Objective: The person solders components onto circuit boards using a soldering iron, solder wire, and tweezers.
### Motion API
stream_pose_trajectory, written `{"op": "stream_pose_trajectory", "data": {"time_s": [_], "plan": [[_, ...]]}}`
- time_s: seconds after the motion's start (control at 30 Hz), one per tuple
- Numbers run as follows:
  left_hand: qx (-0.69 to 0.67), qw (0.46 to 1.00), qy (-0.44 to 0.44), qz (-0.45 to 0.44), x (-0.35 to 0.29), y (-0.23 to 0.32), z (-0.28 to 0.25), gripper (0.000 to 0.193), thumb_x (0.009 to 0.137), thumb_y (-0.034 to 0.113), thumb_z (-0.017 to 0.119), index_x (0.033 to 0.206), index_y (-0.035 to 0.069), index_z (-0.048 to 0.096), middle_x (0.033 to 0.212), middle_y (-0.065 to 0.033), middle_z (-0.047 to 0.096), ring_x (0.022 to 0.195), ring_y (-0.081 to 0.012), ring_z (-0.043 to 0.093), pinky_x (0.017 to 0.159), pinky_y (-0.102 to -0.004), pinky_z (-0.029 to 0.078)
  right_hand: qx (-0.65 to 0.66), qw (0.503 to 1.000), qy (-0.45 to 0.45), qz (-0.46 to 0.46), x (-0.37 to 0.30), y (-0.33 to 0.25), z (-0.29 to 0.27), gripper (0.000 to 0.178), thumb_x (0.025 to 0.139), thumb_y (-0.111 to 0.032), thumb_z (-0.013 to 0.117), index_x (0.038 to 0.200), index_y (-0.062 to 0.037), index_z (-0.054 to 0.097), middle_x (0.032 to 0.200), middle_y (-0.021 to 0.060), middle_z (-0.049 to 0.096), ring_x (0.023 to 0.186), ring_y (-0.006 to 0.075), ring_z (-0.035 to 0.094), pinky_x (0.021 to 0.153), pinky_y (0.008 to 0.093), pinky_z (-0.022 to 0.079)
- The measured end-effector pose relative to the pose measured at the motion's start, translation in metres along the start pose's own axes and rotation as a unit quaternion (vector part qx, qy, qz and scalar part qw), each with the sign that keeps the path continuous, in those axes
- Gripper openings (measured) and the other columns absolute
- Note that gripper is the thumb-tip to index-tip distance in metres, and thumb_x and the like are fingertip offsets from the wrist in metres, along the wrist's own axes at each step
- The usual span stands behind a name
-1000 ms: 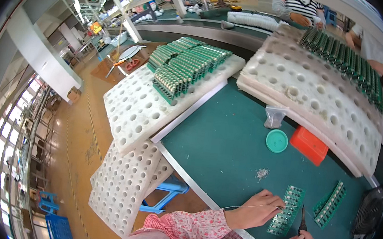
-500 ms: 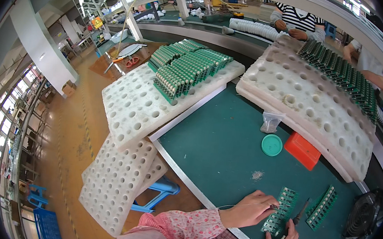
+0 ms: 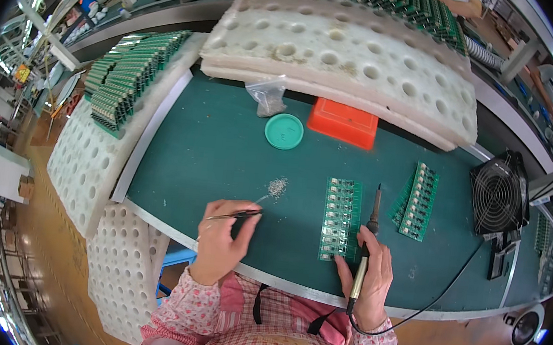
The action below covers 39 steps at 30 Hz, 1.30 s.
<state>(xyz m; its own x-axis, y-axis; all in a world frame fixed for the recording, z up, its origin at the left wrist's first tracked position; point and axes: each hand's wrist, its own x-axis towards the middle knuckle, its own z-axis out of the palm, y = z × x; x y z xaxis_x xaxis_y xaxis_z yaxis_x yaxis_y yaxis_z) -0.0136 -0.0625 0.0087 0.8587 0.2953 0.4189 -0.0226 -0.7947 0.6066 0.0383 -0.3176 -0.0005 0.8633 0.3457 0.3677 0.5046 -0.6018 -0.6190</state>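
My left hand (image 3: 222, 237) is closed on a pair of tweezers (image 3: 246, 214), whose tips point at a small pile of tiny pale parts (image 3: 278, 187) on the green mat. In my right hand (image 3: 372, 268) a soldering iron (image 3: 360, 274) is gripped like a pen, its dark tip pointing away from me. A green circuit board (image 3: 341, 222) with a row of white components lies flat just left of the iron. My right thumb rests at the board's near edge. Further right, two more boards (image 3: 419, 203) overlap.
A fan (image 3: 499, 197) stands at the right, with the iron's cable (image 3: 441, 298) below it. Behind are a red tray (image 3: 342, 122), a round green lid (image 3: 284, 131) and a plastic bag (image 3: 267, 96). Foam slabs (image 3: 360, 64) carrying boards border the mat (image 3: 204, 159).
My left hand has moved away from the board, leftward to the pile, with the tweezers. My right hand still holds the iron beside the board. The view has swung to the right.
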Motion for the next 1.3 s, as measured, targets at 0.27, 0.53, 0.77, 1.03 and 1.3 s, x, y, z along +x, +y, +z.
{"op": "stream_pose_trajectory", "data": {"time_s": [0.27, 0.53, 0.77, 1.03, 1.3], "plan": [[0.0, 1.0, -0.028, -0.013, -0.01, -0.001, 0.003, 0.015, 0.083, 0.002, 0.075, 0.097, 0.006, 0.072, 0.098, -0.004, 0.073, 0.086, -0.0247, 0.067, 0.088, -0.0363, 0.047, 0.018, 0.999, 0.029, 0.013, -0.003, 0.005, -0.004, 0.061, 0.077, -0.003, 0.08, 0.132, -0.0003, 0.054, 0.1, 0.0123, 0.064, 0.083, 0.027, 0.061, 0.075, 0.0369, 0.052], [-0.014, 0.998, -0.009, -0.058, -0.013, -0.008, 0.002, 0.015, 0.082, 0.001, 0.075, 0.096, 0.005, 0.073, 0.099, -0.0042, 0.074, 0.089, -0.0256, 0.066, 0.088, -0.0358, 0.047, 0.021, 0.999, 0.026, 0.017, -0.004, 0.006, -0.003, 0.06, 0.077, -0.002, 0.079, 0.131, -0.0008, 0.055, 0.1, 0.0116, 0.064, 0.083, 0.027, 0.061, 0.076, 0.0369, 0.052], [-0.019, 1.0, -0.011, -0.019, -0.011, -0.013, 0.006, 0.013, 0.082, 0.0, 0.075, 0.094, 0.005, 0.073, 0.099, -0.0042, 0.074, 0.088, -0.0253, 0.067, 0.087, -0.0368, 0.048, 0.017, 0.999, 0.026, 0.015, -0.003, 0.005, -0.004, 0.059, 0.076, -0.002, 0.08, 0.131, -0.0014, 0.056, 0.099, 0.012, 0.064, 0.084, 0.0275, 0.062, 0.076, 0.0369, 0.052], [-0.021, 1.0, -0.009, -0.009, -0.01, -0.015, 0.006, 0.013, 0.082, 0.0, 0.075, 0.093, 0.006, 0.073, 0.097, -0.0037, 0.074, 0.082, -0.0235, 0.067, 0.086, -0.0364, 0.047, 0.017, 0.999, 0.028, 0.023, -0.004, 0.005, -0.002, 0.059, 0.076, -0.001, 0.08, 0.13, -0.0009, 0.056, 0.099, 0.0131, 0.065, 0.086, 0.028, 0.063, 0.077, 0.0369, 0.053], [-0.016, 1.0, -0.009, -0.001, -0.01, -0.015, 0.007, 0.014, 0.082, 0.0, 0.075, 0.094, 0.006, 0.073, 0.096, -0.0037, 0.074, 0.081, -0.0232, 0.067, 0.087, -0.0374, 0.047, 0.014, 0.999, 0.024, 0.026, -0.004, 0.005, -0.003, 0.058, 0.077, -0.002, 0.08, 0.13, -0.0009, 0.056, 0.099, 0.0126, 0.065, 0.086, 0.0277, 0.063, 0.078, 0.0368, 0.053]]}}
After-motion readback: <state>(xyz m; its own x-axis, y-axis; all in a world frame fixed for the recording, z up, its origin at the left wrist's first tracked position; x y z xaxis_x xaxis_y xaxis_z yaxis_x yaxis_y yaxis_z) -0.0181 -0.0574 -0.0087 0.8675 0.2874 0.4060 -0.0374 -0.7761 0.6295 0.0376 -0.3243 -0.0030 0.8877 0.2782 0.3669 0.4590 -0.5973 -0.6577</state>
